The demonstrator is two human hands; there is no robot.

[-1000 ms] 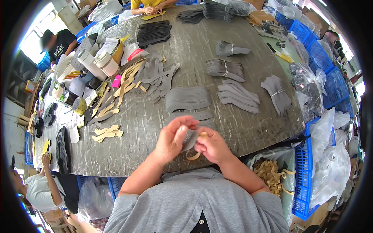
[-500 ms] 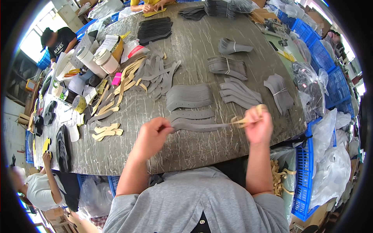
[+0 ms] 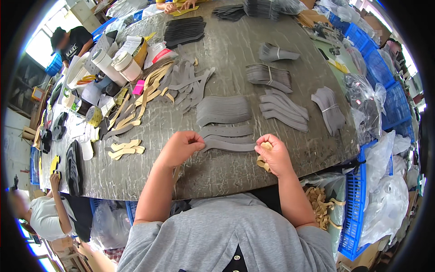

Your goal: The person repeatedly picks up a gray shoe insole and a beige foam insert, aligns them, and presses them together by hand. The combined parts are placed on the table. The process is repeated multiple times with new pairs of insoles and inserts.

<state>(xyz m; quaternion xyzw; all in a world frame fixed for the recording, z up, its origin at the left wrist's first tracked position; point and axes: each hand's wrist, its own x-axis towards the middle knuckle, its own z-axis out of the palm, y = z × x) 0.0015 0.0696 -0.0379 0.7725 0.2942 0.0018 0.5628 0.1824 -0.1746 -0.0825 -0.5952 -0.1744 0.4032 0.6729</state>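
Note:
A curved grey strip point(image 3: 229, 145) lies just in front of me, between my two hands. My left hand point(image 3: 182, 147) pinches its left end between thumb and fingertips. At the other end, the fingers of my right hand point(image 3: 277, 157) are closed at the strip's tip. A curled tan backing strip point(image 3: 263, 164) hangs out of that same hand. Beside my left wrist a thin tan sliver point(image 3: 176, 173) shows; what it belongs to is hidden. Directly beyond lie another grey strip point(image 3: 226, 131) and a neat fanned stack of grey strips point(image 3: 223, 111).
Grey bundles point(image 3: 269, 76) and loose strips point(image 3: 283, 110) lie to the right. Tan and grey strips point(image 3: 149, 90), jars point(image 3: 127, 66) and a dark shoe sole point(image 3: 74, 170) occupy the left. A blue crate point(image 3: 352, 213) stands by the table's right edge. Other people work around the table.
My right hand has come left to the grey strip's end, from farther right where it held the tan strip stretched. My left hand stays at the left end. The view has shifted slightly.

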